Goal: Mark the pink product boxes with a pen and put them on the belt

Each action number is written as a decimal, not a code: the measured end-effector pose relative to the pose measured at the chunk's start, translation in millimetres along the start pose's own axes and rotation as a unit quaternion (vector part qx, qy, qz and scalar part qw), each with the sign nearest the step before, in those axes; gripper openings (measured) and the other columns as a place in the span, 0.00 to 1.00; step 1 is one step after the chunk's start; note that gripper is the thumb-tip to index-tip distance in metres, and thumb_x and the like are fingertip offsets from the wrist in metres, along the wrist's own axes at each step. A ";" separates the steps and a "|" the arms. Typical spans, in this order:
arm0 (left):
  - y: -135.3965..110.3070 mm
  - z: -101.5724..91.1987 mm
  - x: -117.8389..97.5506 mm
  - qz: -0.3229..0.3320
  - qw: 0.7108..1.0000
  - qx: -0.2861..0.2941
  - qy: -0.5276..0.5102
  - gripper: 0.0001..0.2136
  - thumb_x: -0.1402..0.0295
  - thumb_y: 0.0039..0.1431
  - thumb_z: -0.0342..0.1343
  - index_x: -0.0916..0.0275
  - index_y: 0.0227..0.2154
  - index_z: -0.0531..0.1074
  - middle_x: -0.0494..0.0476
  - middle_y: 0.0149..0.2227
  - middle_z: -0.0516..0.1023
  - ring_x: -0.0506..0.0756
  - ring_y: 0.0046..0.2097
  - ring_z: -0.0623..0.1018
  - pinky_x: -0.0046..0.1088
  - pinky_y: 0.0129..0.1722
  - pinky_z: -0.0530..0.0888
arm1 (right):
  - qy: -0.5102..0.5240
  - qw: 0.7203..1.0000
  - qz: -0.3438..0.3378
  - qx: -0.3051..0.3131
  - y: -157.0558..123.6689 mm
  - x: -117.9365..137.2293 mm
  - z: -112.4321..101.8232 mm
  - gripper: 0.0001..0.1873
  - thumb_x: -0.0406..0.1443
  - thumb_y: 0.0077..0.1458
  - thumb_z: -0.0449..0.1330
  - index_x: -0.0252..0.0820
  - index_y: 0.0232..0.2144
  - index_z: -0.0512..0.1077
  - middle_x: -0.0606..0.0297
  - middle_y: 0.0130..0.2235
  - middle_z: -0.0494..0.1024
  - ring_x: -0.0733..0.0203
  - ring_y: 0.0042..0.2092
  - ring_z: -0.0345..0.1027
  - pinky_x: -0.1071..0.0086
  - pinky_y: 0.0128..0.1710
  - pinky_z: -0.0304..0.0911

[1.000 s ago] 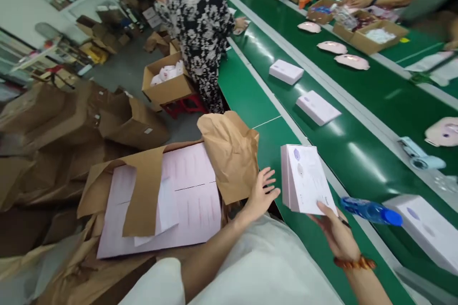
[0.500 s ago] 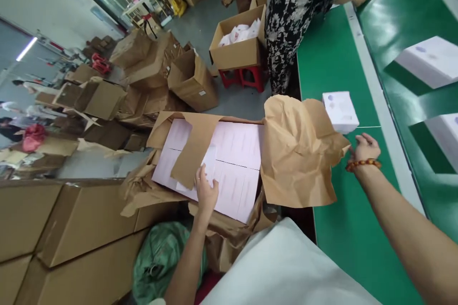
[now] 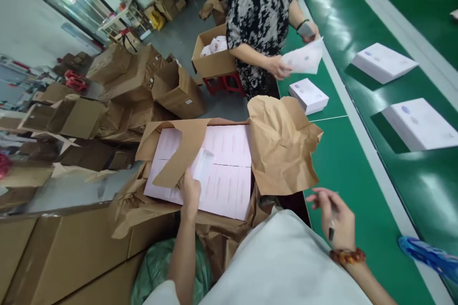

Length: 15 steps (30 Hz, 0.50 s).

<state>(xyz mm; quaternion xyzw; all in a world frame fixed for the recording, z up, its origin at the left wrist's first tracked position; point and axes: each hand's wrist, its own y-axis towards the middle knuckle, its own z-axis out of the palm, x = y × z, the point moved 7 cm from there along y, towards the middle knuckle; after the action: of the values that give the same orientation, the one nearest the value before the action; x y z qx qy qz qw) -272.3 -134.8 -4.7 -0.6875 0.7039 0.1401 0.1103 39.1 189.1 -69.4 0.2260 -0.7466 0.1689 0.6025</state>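
Note:
My left hand (image 3: 190,189) reaches into an open carton lined with brown paper (image 3: 282,143) and grips the edge of a flat pink box (image 3: 204,167), tilting it up out of the packed layer of pink boxes (image 3: 229,171). My right hand (image 3: 334,217), with a bead bracelet on the wrist, hovers above the green table (image 3: 343,171) with fingers loosely apart and nothing in it. A white box (image 3: 308,95) lies on the green table beyond the paper.
A person in a black-and-white patterned top (image 3: 259,5) stands at the table holding a white sheet (image 3: 304,57). Two white boxes (image 3: 382,62) (image 3: 418,124) lie on the conveyor belt. A blue bottle (image 3: 427,255) lies at right. Cardboard cartons (image 3: 75,243) crowd the left floor.
My right hand has let go of the white box, left it on the table and drawn back toward me. My left hand moved onto the packed boxes and lifted one by its edge.

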 end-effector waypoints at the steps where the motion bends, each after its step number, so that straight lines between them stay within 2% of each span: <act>1: -9.2 3.0 -6.7 -0.015 0.999 0.016 -0.032 0.37 0.84 0.46 0.56 0.65 0.64 0.71 0.76 0.64 0.78 0.74 0.70 0.73 0.58 0.70 0.69 | 0.003 0.999 0.002 0.032 -11.5 11.6 11.2 0.19 0.50 0.71 0.61 0.41 0.38 0.80 0.60 0.30 0.87 0.59 0.25 0.79 0.68 0.27 0.76; 3: -33.9 17.8 -25.9 -0.059 0.984 0.081 -0.145 0.39 0.84 0.45 0.55 0.64 0.65 0.70 0.72 0.65 0.77 0.69 0.70 0.74 0.51 0.70 0.70 | 0.012 0.996 0.000 0.089 -24.9 34.9 32.7 0.15 0.48 0.67 0.65 0.43 0.38 0.82 0.56 0.40 0.90 0.53 0.34 0.86 0.64 0.35 0.82; 4: -49.6 28.9 -40.4 -0.077 0.963 0.133 -0.223 0.38 0.83 0.44 0.55 0.62 0.64 0.70 0.69 0.63 0.80 0.67 0.68 0.76 0.47 0.68 0.73 | 0.018 0.994 -0.001 0.105 -27.1 45.0 40.5 0.14 0.47 0.66 0.67 0.44 0.39 0.82 0.54 0.46 0.90 0.51 0.40 0.87 0.63 0.40 0.83; 5: -67.7 40.8 -57.4 -0.095 0.928 0.194 -0.305 0.36 0.81 0.44 0.56 0.61 0.62 0.71 0.66 0.59 0.82 0.66 0.65 0.79 0.45 0.65 0.76 | 0.019 0.994 -0.004 0.111 -26.9 53.8 45.0 0.12 0.47 0.65 0.68 0.45 0.41 0.82 0.54 0.52 0.89 0.49 0.45 0.87 0.61 0.44 0.83; 6: -87.7 51.8 -76.3 -0.112 0.880 0.259 -0.381 0.34 0.79 0.45 0.57 0.60 0.60 0.71 0.63 0.56 0.84 0.66 0.61 0.82 0.45 0.61 0.79 | 0.008 0.995 -0.017 0.103 -25.1 61.9 44.9 0.12 0.46 0.65 0.68 0.45 0.43 0.82 0.54 0.56 0.87 0.48 0.49 0.87 0.60 0.47 0.83; 8: -126.9 64.4 -111.0 -0.144 0.789 0.357 -0.478 0.30 0.74 0.46 0.64 0.58 0.56 0.71 0.59 0.53 0.85 0.65 0.57 0.84 0.45 0.59 0.79 | -0.045 0.996 -0.062 0.051 -20.7 75.2 31.7 0.10 0.42 0.68 0.65 0.47 0.47 0.81 0.56 0.57 0.87 0.49 0.51 0.86 0.61 0.48 0.83; 10: -163.0 69.8 -138.2 -0.161 0.719 0.449 -0.506 0.33 0.71 0.44 0.72 0.56 0.55 0.70 0.59 0.53 0.85 0.66 0.58 0.83 0.45 0.61 0.78 | -0.114 0.987 -0.108 -0.019 -21.4 83.3 7.5 0.07 0.38 0.69 0.63 0.48 0.45 0.82 0.60 0.51 0.89 0.52 0.46 0.87 0.64 0.44 0.83; 12: -192.1 70.9 -155.4 -0.165 0.674 0.522 -0.496 0.36 0.70 0.43 0.77 0.55 0.56 0.68 0.60 0.55 0.84 0.67 0.62 0.80 0.46 0.63 0.76 | -0.163 0.974 -0.124 -0.094 -28.4 85.3 -20.6 0.06 0.36 0.68 0.63 0.49 0.39 0.81 0.63 0.45 0.90 0.54 0.40 0.87 0.64 0.41 0.82; 15: -218.1 69.7 -171.1 -0.136 0.649 0.571 -0.485 0.39 0.66 0.45 0.79 0.55 0.57 0.64 0.63 0.58 0.82 0.66 0.63 0.79 0.47 0.66 0.73 | -0.211 0.949 -0.121 -0.203 -46.5 86.2 -54.4 0.08 0.35 0.66 0.66 0.49 0.32 0.79 0.65 0.37 0.88 0.55 0.36 0.85 0.64 0.37 0.78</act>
<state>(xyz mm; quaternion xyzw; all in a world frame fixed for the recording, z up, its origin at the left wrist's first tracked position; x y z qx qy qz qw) -51.9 46.5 -20.4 -0.4108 0.3897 0.0076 0.8242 94.2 166.9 25.6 0.2182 -0.8420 -0.1121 0.4805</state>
